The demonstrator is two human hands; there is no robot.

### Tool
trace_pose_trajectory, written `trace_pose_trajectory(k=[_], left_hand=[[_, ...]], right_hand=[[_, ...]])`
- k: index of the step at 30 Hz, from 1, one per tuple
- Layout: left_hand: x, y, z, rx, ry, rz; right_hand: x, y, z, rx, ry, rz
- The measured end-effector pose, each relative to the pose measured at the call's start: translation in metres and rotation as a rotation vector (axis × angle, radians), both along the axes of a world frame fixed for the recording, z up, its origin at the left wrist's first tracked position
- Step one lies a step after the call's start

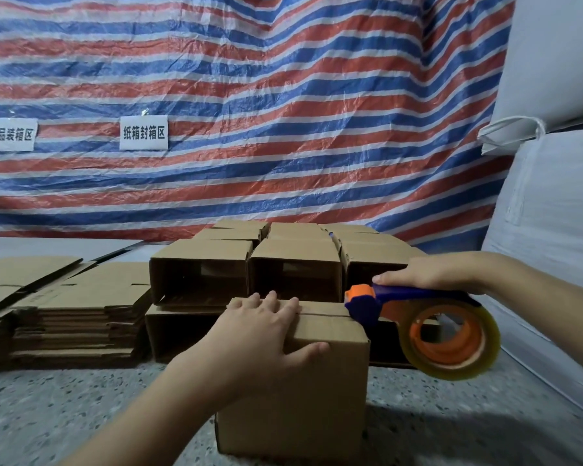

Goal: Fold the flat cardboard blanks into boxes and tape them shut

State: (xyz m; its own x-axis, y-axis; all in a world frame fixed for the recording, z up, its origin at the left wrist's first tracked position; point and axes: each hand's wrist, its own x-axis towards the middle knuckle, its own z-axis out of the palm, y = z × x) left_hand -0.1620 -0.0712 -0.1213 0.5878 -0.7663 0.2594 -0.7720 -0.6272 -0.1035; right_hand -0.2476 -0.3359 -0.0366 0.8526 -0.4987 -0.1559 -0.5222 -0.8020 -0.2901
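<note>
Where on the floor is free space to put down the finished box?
Bare floor lies left of the box, in front of the flat blanks, and right of it under the tape dispenser. Behind it, stacked boxes crowd the space.

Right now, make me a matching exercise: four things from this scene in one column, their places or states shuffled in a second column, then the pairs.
Things
1. left hand
2. right hand
3. flat cardboard blanks
4. folded boxes

Places or states
A. stacked flat on the floor, far left
B. grips the tape dispenser
C. presses down on the top of the front box
D. piled on their sides, open ends facing the camera

Pairs: 1-C, 2-B, 3-A, 4-D
</note>
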Motion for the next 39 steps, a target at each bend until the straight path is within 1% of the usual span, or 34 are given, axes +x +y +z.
trace_pose_trajectory(k=[1,2,5,7,11,17,22,25,26,28,30,32,33,34,36,37,38,39], left_hand=[[-0.002,-0.005,0.002,0.012,0.000,-0.015],[-0.005,-0.013,0.003,0.013,0.002,-0.044],[-0.018,-0.040,0.001,-0.026,0.044,-0.129],[-0.024,-0.052,-0.004,-0.052,0.025,-0.131],[-0.022,-0.055,-0.011,-0.083,-0.086,-0.109],[-0.019,-0.053,-0.014,-0.093,-0.089,-0.141],[-0.017,-0.052,-0.016,-0.097,-0.072,-0.192],[-0.019,-0.052,-0.014,-0.093,-0.072,-0.194],[-0.020,-0.053,-0.014,-0.091,-0.071,-0.190],[-0.020,-0.053,-0.013,-0.087,-0.079,-0.187],[-0.020,-0.052,-0.013,-0.080,-0.083,-0.187],[-0.020,-0.052,-0.013,-0.071,-0.079,-0.187],[-0.021,-0.053,-0.013,-0.072,-0.082,-0.187],[-0.021,-0.053,-0.012,-0.077,-0.087,-0.187],[-0.023,-0.052,-0.011,-0.090,-0.086,-0.184],[-0.024,-0.052,-0.012,-0.092,-0.083,-0.182],[-0.023,-0.052,-0.012,-0.094,-0.084,-0.181],[-0.023,-0.052,-0.012,-0.095,-0.088,-0.178]], right_hand=[[-0.001,0.003,-0.001,0.015,0.014,0.017],[-0.001,0.002,-0.003,0.025,-0.013,0.029],[-0.003,0.001,-0.005,0.056,-0.017,0.040],[-0.003,-0.002,-0.008,0.061,-0.030,0.052],[-0.002,-0.013,-0.008,0.043,-0.028,0.086],[-0.013,-0.036,0.014,0.027,0.054,0.105],[-0.031,-0.041,0.034,-0.128,0.096,0.083],[-0.023,-0.023,0.021,-0.296,0.158,0.102],[-0.016,-0.017,0.011,-0.368,0.156,0.113],[-0.002,-0.004,-0.005,-0.448,0.108,0.110],[0.000,0.007,-0.005,-0.524,0.054,0.103],[-0.006,0.016,0.003,-0.606,0.051,0.102],[-0.009,0.021,0.004,-0.663,0.053,0.108],[-0.011,0.025,0.001,-0.768,0.070,0.119],[-0.013,0.029,-0.016,-1.105,0.136,0.189],[-0.014,0.029,-0.030,-1.195,0.173,0.214],[-0.016,0.025,-0.043,-1.198,0.183,0.208],[-0.019,0.019,-0.055,-1.139,0.150,0.179]])
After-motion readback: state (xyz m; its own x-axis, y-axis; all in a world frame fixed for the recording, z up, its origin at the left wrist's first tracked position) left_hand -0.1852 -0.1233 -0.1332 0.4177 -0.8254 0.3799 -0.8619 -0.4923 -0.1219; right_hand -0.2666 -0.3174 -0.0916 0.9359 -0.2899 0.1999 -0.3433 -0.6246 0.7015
